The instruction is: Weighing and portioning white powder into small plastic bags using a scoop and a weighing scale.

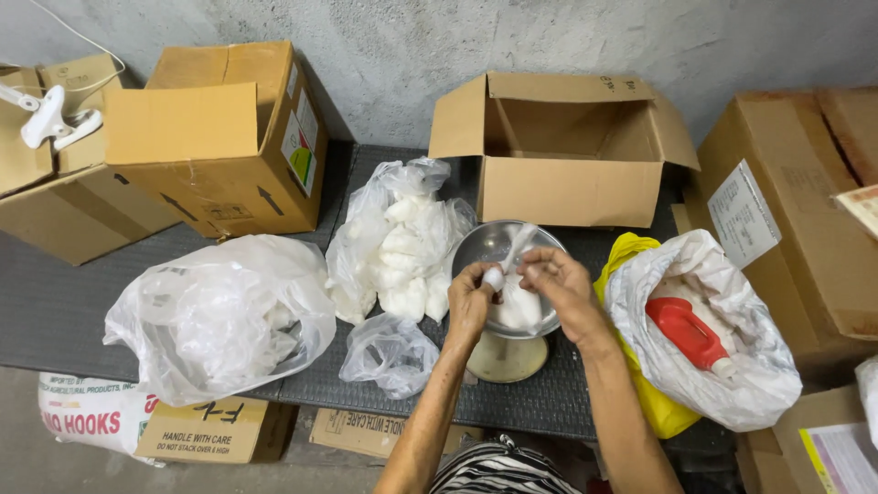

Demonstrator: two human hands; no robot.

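Both hands [517,279] pinch a small white packet [514,265] above the scale's metal bowl [480,242].

Both hands [517,284] together, fingers seemingly pinched.

Storeroom / packing area, prob. back of a small shop. Dark bench [55,311] against bare concrete wall [412,46]; cardboard cartons [215,137] stacked along wall behind bench, more cartons under it; weighing scale w/ steel pan [498,247] mid-bench, plastic bags [219,316] beside it.
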